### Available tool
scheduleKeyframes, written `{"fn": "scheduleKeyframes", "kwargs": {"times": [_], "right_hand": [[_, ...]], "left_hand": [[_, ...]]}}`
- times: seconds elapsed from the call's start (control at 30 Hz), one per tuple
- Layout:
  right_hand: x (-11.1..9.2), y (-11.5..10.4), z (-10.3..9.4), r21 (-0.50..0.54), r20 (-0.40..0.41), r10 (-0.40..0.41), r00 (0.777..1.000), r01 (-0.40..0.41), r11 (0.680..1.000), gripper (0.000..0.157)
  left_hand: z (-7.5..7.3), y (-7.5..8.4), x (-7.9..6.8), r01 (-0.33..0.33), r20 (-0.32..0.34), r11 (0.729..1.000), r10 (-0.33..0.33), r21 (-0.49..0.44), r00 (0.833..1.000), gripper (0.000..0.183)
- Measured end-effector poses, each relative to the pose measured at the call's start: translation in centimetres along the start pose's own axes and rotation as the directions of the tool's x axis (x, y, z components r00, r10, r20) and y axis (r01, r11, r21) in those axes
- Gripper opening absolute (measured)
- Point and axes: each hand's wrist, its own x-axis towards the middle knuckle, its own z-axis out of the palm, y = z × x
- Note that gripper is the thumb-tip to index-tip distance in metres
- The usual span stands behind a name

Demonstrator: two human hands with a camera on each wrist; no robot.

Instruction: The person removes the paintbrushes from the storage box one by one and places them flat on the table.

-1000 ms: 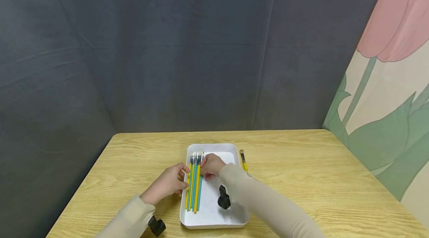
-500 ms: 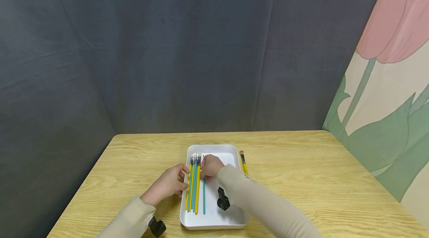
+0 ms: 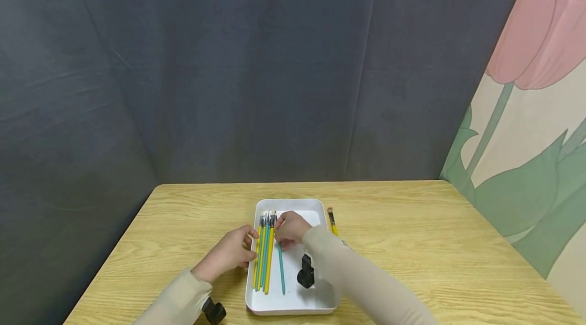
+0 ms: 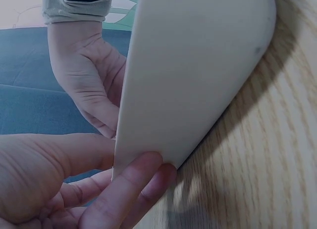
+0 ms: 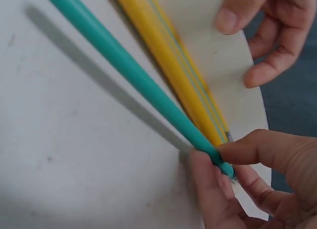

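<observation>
A white rectangular tray stands on the table, long side pointing away from me. My left hand grips its left wall; the left wrist view shows fingers on the outer face of the wall and the thumb at the rim. Inside the tray my right hand pinches a teal paintbrush near its ferrule, the handle end slanting toward me and casting a shadow on the tray floor. Close to its left lies a row of several yellow and teal paintbrushes, bristles at the far end.
Just outside the tray's right wall, a yellow-handled paintbrush lies on the wooden table, partly hidden by the right sleeve. A dark grey curtain hangs behind the table, and a tulip-patterned cloth hangs at the right.
The teal paintbrush in my right hand has come away from the row, its handle end swinging to the right. My left hand has stayed on the tray wall.
</observation>
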Motion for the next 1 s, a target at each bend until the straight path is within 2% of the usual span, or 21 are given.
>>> {"fn": "scheduleKeyframes", "kwargs": {"times": [0.27, 0.47, 0.63, 0.8, 1.0], "right_hand": [[-0.7, -0.1, -1.1, 0.112, 0.052, -0.066, 0.996, 0.06, 0.992, 0.03], [-1.3, -0.5, -2.8, 0.2, 0.087, -0.102, 0.991, 0.083, 0.976, 0.034], [-2.0, -1.0, -4.7, 0.277, 0.078, -0.106, 0.991, 0.081, 0.957, 0.039], [-2.7, -1.4, -7.1, 0.34, 0.047, -0.142, 0.989, 0.118, 0.933, 0.034], [-3.6, -0.6, -10.2, 0.365, 0.044, -0.194, 0.98, 0.165, 0.916, 0.035]], "left_hand": [[0.0, -0.1, -0.2, -0.015, -0.007, 1.0, 0.014, -0.025, 1.0, 0.034], [0.1, -0.1, -0.3, -0.035, -0.019, 0.998, 0.034, -0.051, 0.999, 0.033], [0.2, -0.1, -0.4, -0.044, -0.023, 0.997, 0.043, -0.066, 0.999, 0.033], [0.2, -0.1, -0.5, -0.043, -0.025, 0.997, 0.041, -0.063, 0.999, 0.033], [0.2, -0.2, -0.2, -0.036, -0.017, 0.998, 0.035, -0.053, 0.999, 0.035]]}}
